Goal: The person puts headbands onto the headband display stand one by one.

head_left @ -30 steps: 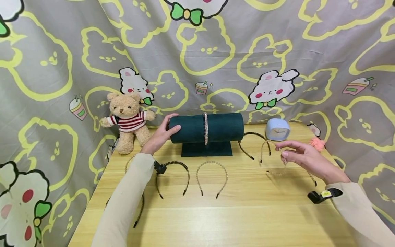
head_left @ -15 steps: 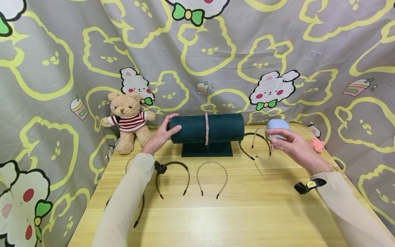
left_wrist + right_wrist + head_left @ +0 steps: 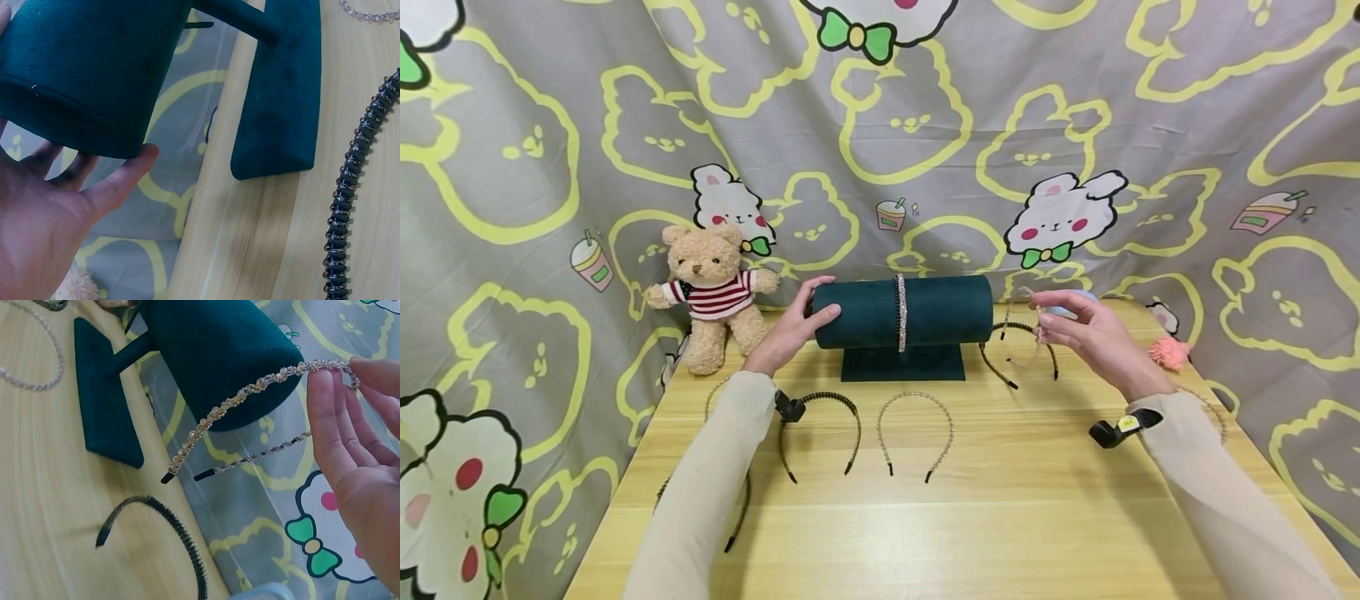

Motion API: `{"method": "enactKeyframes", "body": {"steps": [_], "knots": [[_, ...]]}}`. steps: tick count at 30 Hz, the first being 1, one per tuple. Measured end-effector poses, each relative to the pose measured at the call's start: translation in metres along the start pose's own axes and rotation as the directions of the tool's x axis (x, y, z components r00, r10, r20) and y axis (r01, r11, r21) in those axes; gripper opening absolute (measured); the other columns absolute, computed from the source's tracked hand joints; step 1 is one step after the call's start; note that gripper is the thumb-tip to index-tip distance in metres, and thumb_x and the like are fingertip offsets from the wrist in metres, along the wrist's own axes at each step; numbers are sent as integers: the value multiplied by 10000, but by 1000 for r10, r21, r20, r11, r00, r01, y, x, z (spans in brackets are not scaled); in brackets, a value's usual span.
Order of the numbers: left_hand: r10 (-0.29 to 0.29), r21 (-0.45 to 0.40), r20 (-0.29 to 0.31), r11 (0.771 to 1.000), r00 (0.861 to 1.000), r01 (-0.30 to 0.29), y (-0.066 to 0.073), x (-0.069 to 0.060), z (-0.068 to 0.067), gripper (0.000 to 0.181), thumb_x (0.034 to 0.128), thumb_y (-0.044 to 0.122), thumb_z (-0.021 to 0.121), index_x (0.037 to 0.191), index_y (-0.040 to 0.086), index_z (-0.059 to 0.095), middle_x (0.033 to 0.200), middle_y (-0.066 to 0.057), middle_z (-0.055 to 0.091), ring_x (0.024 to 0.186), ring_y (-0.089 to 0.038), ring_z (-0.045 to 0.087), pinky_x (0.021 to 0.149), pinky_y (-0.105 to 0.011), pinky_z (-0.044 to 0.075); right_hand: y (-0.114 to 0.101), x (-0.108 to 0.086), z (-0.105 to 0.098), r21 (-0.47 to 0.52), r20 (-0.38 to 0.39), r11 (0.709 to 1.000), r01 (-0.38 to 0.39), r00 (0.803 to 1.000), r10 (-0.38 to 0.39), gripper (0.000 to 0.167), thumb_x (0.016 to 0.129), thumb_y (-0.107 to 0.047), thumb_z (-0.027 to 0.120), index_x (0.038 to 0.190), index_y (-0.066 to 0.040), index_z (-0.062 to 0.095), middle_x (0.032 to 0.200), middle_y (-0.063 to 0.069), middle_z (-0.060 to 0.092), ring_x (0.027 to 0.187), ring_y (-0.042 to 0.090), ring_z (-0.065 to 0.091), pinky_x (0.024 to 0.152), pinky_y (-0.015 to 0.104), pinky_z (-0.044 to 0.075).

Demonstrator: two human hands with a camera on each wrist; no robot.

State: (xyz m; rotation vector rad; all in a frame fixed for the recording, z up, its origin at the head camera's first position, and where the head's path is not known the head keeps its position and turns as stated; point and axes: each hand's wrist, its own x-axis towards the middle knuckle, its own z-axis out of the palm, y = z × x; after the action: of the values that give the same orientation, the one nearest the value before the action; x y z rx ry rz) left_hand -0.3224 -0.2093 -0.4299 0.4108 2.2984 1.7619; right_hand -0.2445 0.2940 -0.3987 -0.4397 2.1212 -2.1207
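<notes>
A dark green velvet roll stand [image 3: 865,315] stands at the back of the table, with a sparkling headband [image 3: 902,315] around its middle. My left hand [image 3: 788,332] holds the roll's left end, thumb on the front and fingers reaching behind. In the left wrist view that hand's fingers [image 3: 125,178] lie against the end's rim. Just off the roll's right end, my right hand [image 3: 1093,340] pinches a beaded headband [image 3: 242,395] at its top, between thumb and fingertips. Its two black-tipped ends point towards the stand. A black headband [image 3: 178,531] lies below it on the table.
In front of the stand lie a black headband [image 3: 829,395] and a clear beaded headband [image 3: 914,394]. Others lie partly under both forearms. A teddy bear [image 3: 703,267] sits at back left. Behind my right hand is a pale blue clock [image 3: 1081,296], with a pink pompom [image 3: 1169,353] farther right.
My right hand has carried the beaded headband left and slightly up, towards the roll's right end, and now covers most of the clock. The left hand stays on the stand.
</notes>
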Motion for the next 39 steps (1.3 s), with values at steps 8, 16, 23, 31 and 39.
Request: {"method": "enactKeyframes", "body": {"steps": [8,16,23,31,39], "knots": [[0,1,3,1000,1000,0,0,-1,-1,678,1051,564,678,1632,489,338,1840,43,-24,1672,-373,188,1254,-742,302,-3,20,17,-17,-48,1000,-20,999,19,320,1087,-126,685,1405,-89,687,1372,38,612,966,161,718,914,263,634],[0,11,3,1000,1000,0,0,0,-1,678,1043,579,681,1625,508,340,1840,43,-10,1673,-375,188,1251,-746,305,-4,35,25,-47,-42,997,-60,997,58,416,1091,-190,690,1477,-57,608,1430,78,559,1002,183,700,946,269,628],[-2,9,5,1000,1000,2,-1,0,-2,681,1036,592,687,1620,517,344,1841,42,-12,1677,-376,179,1250,-740,313,-5,46,31,-19,-32,998,-54,998,53,504,1083,-165,699,1526,10,537,1428,66,550,1040,160,686,928,263,634],[-4,19,4,1000,1000,4,-2,1,-2,667,1048,581,672,1623,515,339,1841,52,-28,1685,-363,159,1251,-747,302,-8,55,38,-3,-43,998,-56,998,55,553,1084,-172,700,1574,-11,502,1385,40,598,1019,155,702,904,287,640],[-1,22,2,1000,1000,1,-1,0,-1,675,1034,604,682,1614,534,344,1838,61,-29,1681,-367,164,1251,-746,304,-9,60,42,-61,-49,995,-80,996,77,523,1081,-207,709,1540,-10,556,1383,37,588,1038,114,710,930,232,618]]}}
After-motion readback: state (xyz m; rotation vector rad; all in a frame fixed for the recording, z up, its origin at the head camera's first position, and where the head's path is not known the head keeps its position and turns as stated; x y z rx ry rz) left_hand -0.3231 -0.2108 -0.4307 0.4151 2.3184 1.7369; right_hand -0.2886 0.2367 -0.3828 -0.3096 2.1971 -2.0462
